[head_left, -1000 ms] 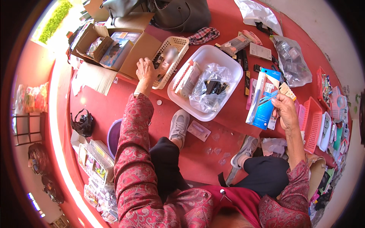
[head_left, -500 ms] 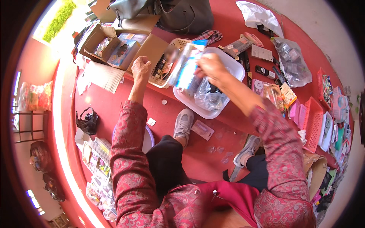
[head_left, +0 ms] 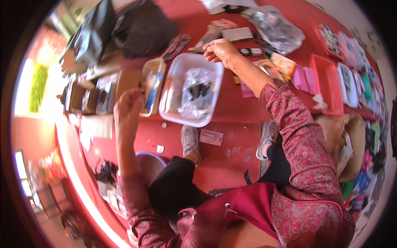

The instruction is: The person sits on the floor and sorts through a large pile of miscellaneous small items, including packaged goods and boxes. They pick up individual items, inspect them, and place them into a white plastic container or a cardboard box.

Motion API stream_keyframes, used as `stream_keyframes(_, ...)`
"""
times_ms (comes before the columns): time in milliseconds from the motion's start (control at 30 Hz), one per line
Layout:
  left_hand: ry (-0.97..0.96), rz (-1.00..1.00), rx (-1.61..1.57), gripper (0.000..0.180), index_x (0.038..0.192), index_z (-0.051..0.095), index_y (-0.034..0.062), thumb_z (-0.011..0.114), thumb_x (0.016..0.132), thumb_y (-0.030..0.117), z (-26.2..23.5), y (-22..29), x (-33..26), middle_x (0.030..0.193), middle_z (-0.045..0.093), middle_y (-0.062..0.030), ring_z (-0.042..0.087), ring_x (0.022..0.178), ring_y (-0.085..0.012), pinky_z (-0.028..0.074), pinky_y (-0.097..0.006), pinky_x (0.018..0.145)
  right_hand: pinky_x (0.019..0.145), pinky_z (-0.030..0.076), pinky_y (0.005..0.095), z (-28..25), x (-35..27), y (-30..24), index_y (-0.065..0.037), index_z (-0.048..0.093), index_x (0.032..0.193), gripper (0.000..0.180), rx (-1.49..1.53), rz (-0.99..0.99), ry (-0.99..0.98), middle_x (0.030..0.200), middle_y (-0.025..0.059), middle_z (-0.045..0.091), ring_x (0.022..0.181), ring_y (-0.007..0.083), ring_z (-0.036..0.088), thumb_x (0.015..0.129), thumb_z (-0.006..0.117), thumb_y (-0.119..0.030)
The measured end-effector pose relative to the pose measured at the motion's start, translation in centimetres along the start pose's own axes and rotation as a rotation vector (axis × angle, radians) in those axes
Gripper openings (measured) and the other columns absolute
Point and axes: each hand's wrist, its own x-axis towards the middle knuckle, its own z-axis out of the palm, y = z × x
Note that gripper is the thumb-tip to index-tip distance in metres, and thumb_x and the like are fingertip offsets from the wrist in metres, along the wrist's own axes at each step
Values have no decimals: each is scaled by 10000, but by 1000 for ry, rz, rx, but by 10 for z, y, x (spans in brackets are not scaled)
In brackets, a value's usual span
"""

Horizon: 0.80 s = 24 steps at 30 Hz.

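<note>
Red floor (head_left: 231, 103) spreads under a seated person in a patterned maroon top, shoes pointed toward a white plastic tub (head_left: 192, 89) holding clear crinkled bags with dark items inside. At about one o'clock from the tub, the right hand (head_left: 221, 51) hovers over the tub's far corner, fingers curled loosely downward; whether anything sits between them cannot be told. At nine o'clock from the tub, the left hand (head_left: 129, 108) is raised beside a small woven basket (head_left: 151, 89), fingers bunched near the basket's blue and silvery packets, though motion blur hides whether it grips one. Just beside the basket, at its nine o'clock, stands an open cardboard box (head_left: 93, 97) with more packets. A small flat packet (head_left: 211, 137) lies on the floor at six o'clock from the tub, between the two shoes. Well off at three o'clock, a red plastic basket (head_left: 328, 84) sits among rows of carded goods, and a clear bag (head_left: 275, 27) of items rests at one o'clock, beyond the right hand. A dark bag (head_left: 142, 29) slumps at eleven o'clock.
</note>
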Motion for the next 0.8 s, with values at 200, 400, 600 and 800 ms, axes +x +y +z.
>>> stream_keyframes(200,-622,257,425,283,963,575,37,599,682,67,80,137,-83,845,599,-139,577,807,-312,462,-363,717,383,403,202,-166,-22,2,-43,615,762,107,16,182,506,657,53,607,446,82,504,746,565,-137)
stream_keyframes(400,-1116,230,464,311,1017,537,39,582,767,218,151,83,-114,888,603,-142,579,839,-314,462,-392,717,359,379,231,-167,-20,16,-15,607,724,196,-368,203,5,590,67,594,398,117,508,741,545,-199)
stream_keyframes(600,-1187,181,811,209,891,540,30,552,772,202,186,24,-118,868,583,-157,574,820,-313,448,-424,714,400,449,287,-119,-7,28,3,602,673,203,-669,213,-287,606,114,619,458,181,584,740,535,-176)
stream_keyframes(800,-1130,448,902,235,832,540,41,622,721,233,204,19,-136,810,554,-118,559,793,-276,441,-382,694,373,434,256,-113,33,54,17,604,723,174,-423,81,-4,603,100,608,437,157,568,761,550,-144)
